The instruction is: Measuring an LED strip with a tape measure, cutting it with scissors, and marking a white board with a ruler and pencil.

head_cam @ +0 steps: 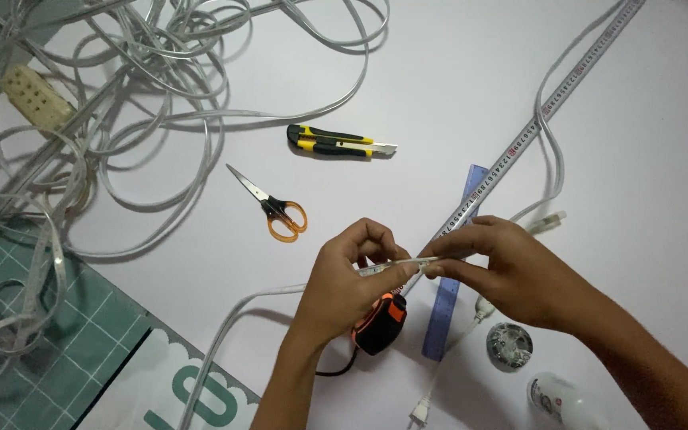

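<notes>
My left hand (349,279) and my right hand (503,267) meet over the middle of the white table, both pinching the end of a flat white cable (232,314) between fingertips. The cable runs from my left hand down to the lower left. Under my left hand lies an orange and black tape measure (380,322). A blue plastic ruler (449,306) and a long steel ruler (535,127) lie beneath my right hand.
A tangle of white cable (129,80) fills the upper left, with a cream power strip (35,97). Orange-handled scissors (276,209) and a yellow-black utility knife (336,142) lie ahead. A green cutting mat (65,350), a small plug (418,412), a round lamp socket (509,345) and a white bulb (563,400) sit near me.
</notes>
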